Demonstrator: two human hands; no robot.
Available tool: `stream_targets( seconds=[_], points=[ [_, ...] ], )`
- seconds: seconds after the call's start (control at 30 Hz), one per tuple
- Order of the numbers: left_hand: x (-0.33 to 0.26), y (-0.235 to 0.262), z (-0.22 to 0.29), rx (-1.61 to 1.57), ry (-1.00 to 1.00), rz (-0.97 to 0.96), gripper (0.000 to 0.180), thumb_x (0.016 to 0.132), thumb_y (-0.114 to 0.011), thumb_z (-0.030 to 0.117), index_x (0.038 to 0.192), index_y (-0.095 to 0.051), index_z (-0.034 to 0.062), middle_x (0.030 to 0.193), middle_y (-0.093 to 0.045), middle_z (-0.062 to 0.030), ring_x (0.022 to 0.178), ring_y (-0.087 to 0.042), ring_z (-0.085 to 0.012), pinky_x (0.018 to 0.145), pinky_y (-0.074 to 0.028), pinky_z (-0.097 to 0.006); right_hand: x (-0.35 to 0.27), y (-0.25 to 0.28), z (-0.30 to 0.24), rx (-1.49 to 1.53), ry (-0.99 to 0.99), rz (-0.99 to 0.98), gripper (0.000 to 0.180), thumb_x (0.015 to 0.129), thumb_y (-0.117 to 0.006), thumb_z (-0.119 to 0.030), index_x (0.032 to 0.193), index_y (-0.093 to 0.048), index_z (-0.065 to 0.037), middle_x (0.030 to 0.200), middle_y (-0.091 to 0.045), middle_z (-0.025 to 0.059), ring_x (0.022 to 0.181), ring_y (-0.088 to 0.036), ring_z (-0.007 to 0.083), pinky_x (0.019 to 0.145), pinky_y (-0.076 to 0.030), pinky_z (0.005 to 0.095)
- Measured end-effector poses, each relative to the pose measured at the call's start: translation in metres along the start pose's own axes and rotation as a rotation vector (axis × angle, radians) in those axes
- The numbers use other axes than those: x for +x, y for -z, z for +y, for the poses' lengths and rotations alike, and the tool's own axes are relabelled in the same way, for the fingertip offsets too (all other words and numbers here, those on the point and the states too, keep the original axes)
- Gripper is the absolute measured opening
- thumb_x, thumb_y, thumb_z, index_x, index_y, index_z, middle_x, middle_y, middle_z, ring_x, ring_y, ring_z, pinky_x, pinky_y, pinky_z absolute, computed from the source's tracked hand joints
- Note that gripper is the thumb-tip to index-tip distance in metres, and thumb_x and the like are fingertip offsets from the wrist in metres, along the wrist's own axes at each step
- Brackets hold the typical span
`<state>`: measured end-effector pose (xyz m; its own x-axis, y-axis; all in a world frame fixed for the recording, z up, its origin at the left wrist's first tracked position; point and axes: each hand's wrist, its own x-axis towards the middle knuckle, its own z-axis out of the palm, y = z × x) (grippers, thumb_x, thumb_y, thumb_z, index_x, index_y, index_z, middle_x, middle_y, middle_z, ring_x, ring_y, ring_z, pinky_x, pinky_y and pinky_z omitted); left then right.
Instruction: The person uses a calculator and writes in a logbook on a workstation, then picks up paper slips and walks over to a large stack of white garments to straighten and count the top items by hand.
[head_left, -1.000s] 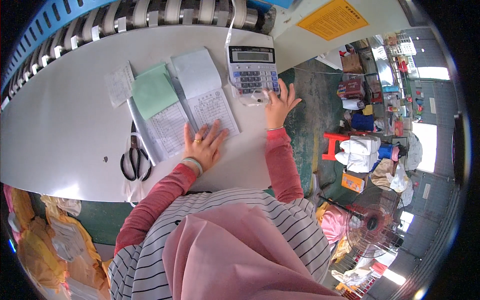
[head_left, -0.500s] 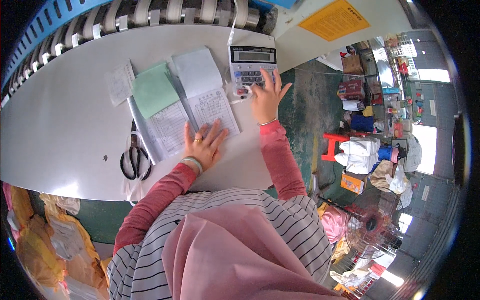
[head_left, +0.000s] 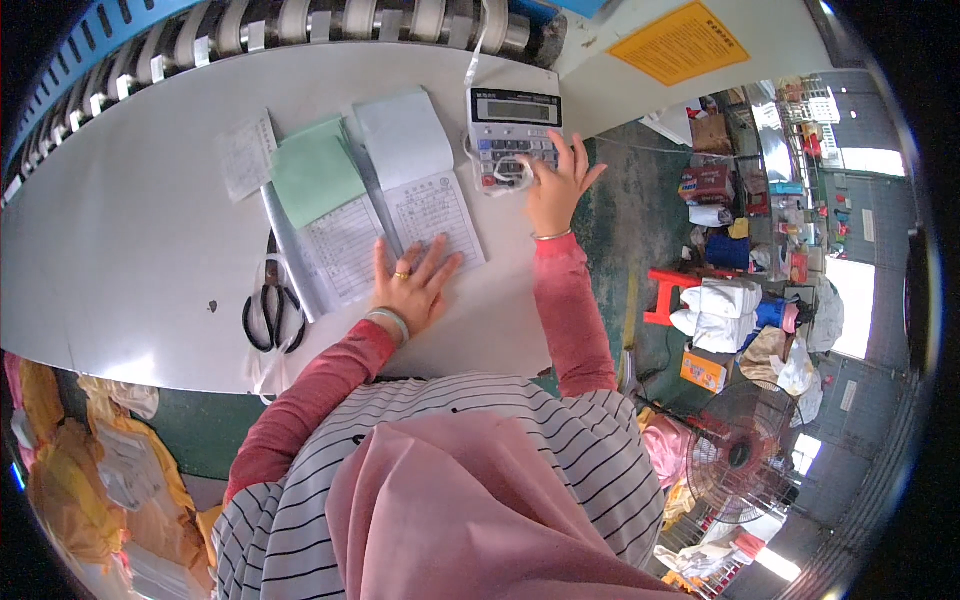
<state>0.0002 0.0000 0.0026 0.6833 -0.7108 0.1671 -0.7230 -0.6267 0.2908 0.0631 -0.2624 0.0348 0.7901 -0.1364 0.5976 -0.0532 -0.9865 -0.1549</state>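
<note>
I watch my right hand, fingers apart, at the calculator's lower-right keys, my left hand splayed on the form pad.

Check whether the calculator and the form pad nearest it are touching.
Apart: the head view plainly shows a strip of pale tabletop between the form pad and the calculator.

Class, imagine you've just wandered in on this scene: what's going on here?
A person at a pale table has the left hand laid across the lower part of the open form books. The right hand is at the keys of a calculator; whether a key is being pressed is unclear. Green sheets cover part of the left-hand book, and black-handled scissors lie unheld to the left.
</note>
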Motion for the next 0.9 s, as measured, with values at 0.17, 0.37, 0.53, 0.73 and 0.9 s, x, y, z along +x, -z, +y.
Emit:
stream_targets(
  seconds=[0.17,0.37,0.53,0.73,0.9],
  points=[
    [0.001,0.002,0.001,-0.005,0.001,0.041,0.06,0.076,-0.057,0.025,0.135,-0.046,0.0265,0.145,-0.037,0.0003,0.117,-0.044,-0.0251,0.105,-0.014,-0.067,-0.021,0.014,-0.003,0.036,-0.061,0.023,0.039,0.066,-0.059,0.003,0.086,-0.072,-0.028,0.126,-0.05,-0.0033,0.13,-0.035,0.0293,0.108,0.001,0.0631],
    [0.001,0.002,0.002,-0.019,-0.001,0.024,0.061,0.076,-0.057,0.026,0.136,-0.044,0.0266,0.147,-0.034,0.0003,0.12,-0.041,-0.0249,0.105,-0.014,-0.067,-0.044,0.027,-0.005,0.031,-0.11,0.008,0.035,0.073,-0.055,0.004,0.085,-0.073,-0.024,0.126,-0.05,-0.0019,0.129,-0.037,0.0284,0.11,-0.001,0.0584],
    [0.001,0.004,0.003,0.007,0.003,-0.012,0.062,0.076,-0.057,0.026,0.137,-0.043,0.0264,0.147,-0.034,0.0001,0.12,-0.041,-0.0248,0.105,-0.014,-0.067,-0.053,0.029,-0.002,0.01,-0.122,0.01,0.032,0.074,-0.055,0.003,0.083,-0.073,-0.023,0.126,-0.05,-0.001,0.128,-0.037,0.028,0.111,-0.001,0.057],
    [0.001,0.002,0.002,0.037,-0.012,-0.002,0.062,0.078,-0.057,0.028,0.138,-0.041,0.0263,0.147,-0.032,-0.001,0.121,-0.042,-0.0251,0.103,-0.016,-0.069,-0.06,0.027,-0.002,0.027,-0.127,0.015,0.03,0.077,-0.055,0.001,0.083,-0.073,-0.022,0.127,-0.05,-0.0001,0.128,-0.038,0.028,0.111,-0.001,0.0574],
    [0.001,0.002,0.002,0.034,-0.008,0.006,0.061,0.077,-0.057,0.028,0.136,-0.043,0.0262,0.146,-0.034,-0.0009,0.121,-0.042,-0.0246,0.103,-0.017,-0.069,-0.06,0.027,-0.002,0.024,-0.119,0.017,0.029,0.078,-0.056,-0.001,0.084,-0.073,-0.023,0.126,-0.05,0.0005,0.128,-0.038,0.0282,0.111,-0.001,0.0576]
  ],
)
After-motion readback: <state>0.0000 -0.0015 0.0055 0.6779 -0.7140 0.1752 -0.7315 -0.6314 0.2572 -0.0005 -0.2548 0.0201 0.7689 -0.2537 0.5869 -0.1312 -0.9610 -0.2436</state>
